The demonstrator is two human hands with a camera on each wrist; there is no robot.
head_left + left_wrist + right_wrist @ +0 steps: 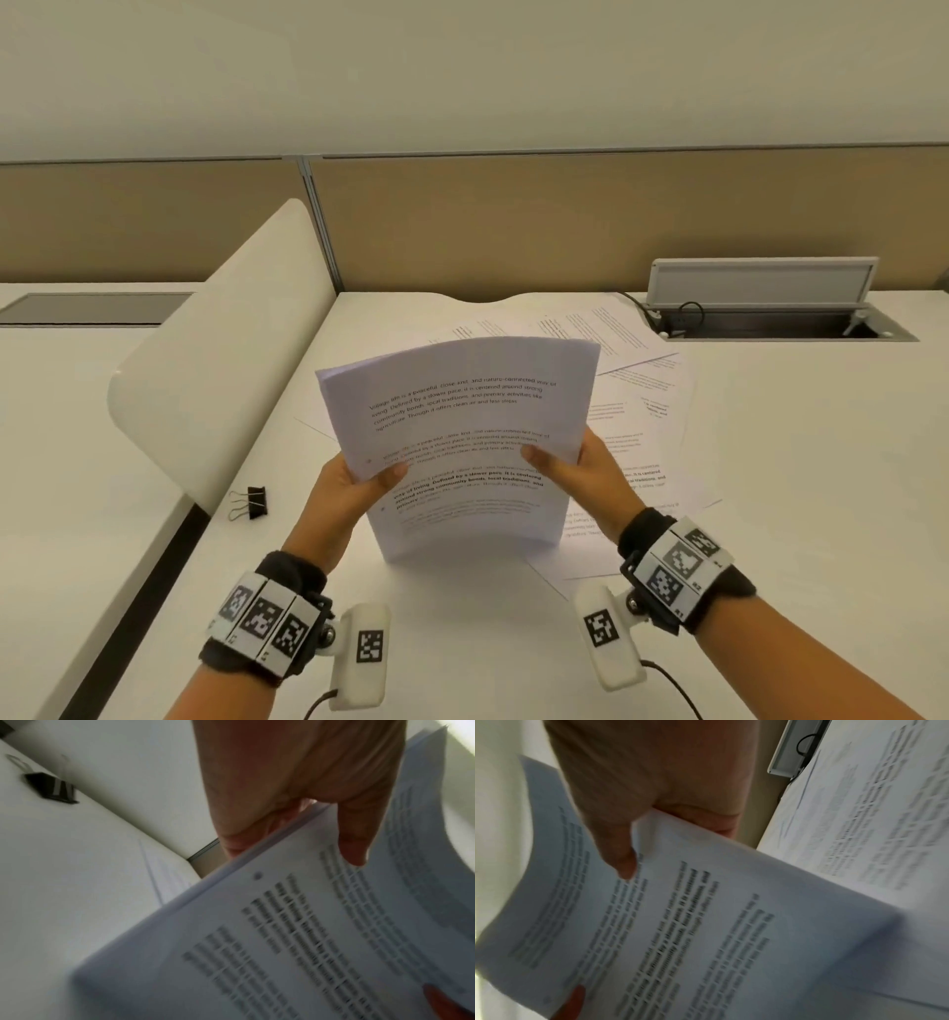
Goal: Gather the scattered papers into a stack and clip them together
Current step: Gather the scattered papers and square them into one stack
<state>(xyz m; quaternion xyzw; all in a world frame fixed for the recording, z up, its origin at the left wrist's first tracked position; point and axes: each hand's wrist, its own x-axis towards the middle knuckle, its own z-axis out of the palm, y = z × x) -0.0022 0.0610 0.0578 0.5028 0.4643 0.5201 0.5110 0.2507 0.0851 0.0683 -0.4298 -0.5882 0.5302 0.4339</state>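
Observation:
A stack of printed papers stands upright with its lower edge on the white desk. My left hand grips its left edge, thumb on the front page. My right hand grips its right edge the same way. In the left wrist view the thumb of my left hand presses on the stack. The right wrist view shows my right hand with its thumb on the stack. Several loose sheets lie spread on the desk behind and right. A black binder clip lies left of the stack, also visible as the clip.
A white curved divider panel rises along the desk's left side. A tan partition wall closes the back. An open cable box with a raised lid sits at the back right, also seen as the box.

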